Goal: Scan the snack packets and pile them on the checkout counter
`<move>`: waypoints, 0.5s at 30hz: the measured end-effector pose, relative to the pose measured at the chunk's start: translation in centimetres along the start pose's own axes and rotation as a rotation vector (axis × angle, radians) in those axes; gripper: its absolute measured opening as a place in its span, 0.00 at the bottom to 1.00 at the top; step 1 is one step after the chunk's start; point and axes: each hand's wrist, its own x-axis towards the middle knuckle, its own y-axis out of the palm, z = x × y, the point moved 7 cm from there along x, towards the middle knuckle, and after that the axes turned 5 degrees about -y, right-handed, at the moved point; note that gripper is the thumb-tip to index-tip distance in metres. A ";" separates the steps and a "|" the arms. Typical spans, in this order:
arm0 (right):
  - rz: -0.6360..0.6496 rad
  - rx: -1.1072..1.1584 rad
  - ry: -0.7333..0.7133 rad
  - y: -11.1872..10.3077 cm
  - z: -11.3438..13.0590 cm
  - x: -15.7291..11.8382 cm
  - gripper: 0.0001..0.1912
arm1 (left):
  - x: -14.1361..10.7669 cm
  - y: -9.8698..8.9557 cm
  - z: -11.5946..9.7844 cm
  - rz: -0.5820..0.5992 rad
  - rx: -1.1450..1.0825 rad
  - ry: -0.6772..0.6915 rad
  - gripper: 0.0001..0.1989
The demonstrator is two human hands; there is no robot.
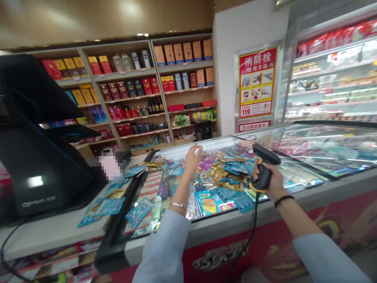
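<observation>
Well, the right grip (275, 182) is wrapping fully around the upright handle of a corded barcode scanner (263, 175), its head tilting toward the far side, while the left grip (193, 162), open with fingers spread, is hovering nearer the foil packets (219, 177) heaped in the glass-topped chest freezer (306, 192).

Light: bright and even, from the ceiling (129, 15) and the lit chiller (332, 78).
Glare: white streaks across the freezer lid (321, 145).
Distortion: shelves (126, 72) bow near the edges.
Blur: one pixelated patch (110, 167).
</observation>
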 end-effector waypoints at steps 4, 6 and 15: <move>0.068 0.009 0.022 5.7 -0.8 1.0 0.07 | 0.6 -8.1 1.3 -0.123 -0.061 -0.044 0.17; 0.120 0.028 0.063 9.0 -2.2 1.4 0.08 | 0.4 -11.6 2.6 -0.173 -0.063 -0.088 0.17; 0.305 0.112 0.288 20.3 -13.2 0.8 0.11 | -2.0 -20.3 10.3 -0.198 0.131 -0.237 0.18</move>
